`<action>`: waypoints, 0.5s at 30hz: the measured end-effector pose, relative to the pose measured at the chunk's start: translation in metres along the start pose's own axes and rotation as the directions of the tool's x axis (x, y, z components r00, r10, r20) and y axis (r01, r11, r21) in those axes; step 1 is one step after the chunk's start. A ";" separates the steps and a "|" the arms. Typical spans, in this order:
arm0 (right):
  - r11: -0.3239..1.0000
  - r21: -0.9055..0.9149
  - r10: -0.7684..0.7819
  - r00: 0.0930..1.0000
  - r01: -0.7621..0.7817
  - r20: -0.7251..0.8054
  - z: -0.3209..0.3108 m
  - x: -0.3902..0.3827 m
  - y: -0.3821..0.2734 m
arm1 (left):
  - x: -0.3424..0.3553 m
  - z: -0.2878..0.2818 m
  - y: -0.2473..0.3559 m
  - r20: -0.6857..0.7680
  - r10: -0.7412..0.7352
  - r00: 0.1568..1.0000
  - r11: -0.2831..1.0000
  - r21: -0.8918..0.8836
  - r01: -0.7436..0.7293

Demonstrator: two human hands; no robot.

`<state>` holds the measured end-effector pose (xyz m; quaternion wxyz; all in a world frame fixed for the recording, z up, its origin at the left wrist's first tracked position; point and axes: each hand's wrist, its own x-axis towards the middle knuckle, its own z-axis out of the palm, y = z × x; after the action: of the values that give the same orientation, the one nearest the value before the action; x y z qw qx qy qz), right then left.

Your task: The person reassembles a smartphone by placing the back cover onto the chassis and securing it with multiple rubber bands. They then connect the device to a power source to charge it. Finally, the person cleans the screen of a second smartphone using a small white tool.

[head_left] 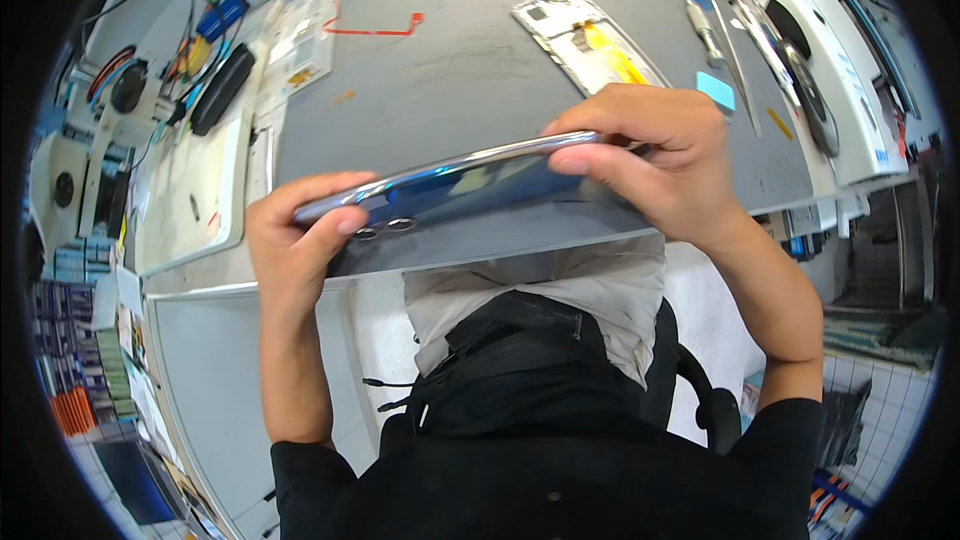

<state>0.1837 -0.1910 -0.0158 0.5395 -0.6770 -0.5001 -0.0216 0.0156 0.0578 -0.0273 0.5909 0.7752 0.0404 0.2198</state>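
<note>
Both of my hands hold a smartphone (470,188) tilted on its long edge above the front of the grey work mat. Its metal side rim faces up, and a glossy dark-blue face is turned toward me with reflections on it. My left hand (290,230) pinches the left end between thumb and fingers. At the right end, my right hand (665,155) grips it with the thumb on the glossy face and the fingers over the rim. Two round silver rings (400,225) show by the left thumb; whether they belong to the phone I cannot tell.
An opened phone body (555,32) with a yellow strip lies beyond my right hand. Near it are a light-blue block (715,91), tweezers (738,70) and a screwdriver (705,35). A red flex cable (375,33) lies far left. A white device (835,70) stands at right.
</note>
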 end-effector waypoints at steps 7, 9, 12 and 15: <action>0.979 -0.147 0.131 0.988 -0.141 -0.077 -0.008 0.018 0.000 | 0.032 0.006 0.007 0.117 -0.248 0.962 0.931 -0.244 0.270; 0.917 -0.340 -0.215 0.976 0.211 0.024 -0.015 0.023 -0.015 | 0.038 0.003 0.005 0.168 -0.284 0.944 0.883 -0.339 0.326; 0.755 -0.446 -0.396 0.876 0.481 0.275 -0.013 0.021 -0.026 | 0.046 -0.002 -0.004 0.245 -0.326 0.913 0.819 -0.410 0.402; 0.697 -0.404 -0.488 0.805 0.592 0.337 -0.018 0.020 -0.014 | 0.047 0.009 0.007 0.245 -0.374 0.894 0.764 -0.465 0.447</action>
<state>0.1930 -0.1925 0.0123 0.2648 -0.6113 -0.7073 -0.2364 0.0597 0.0628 -0.0088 0.8095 0.5760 0.1089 0.0333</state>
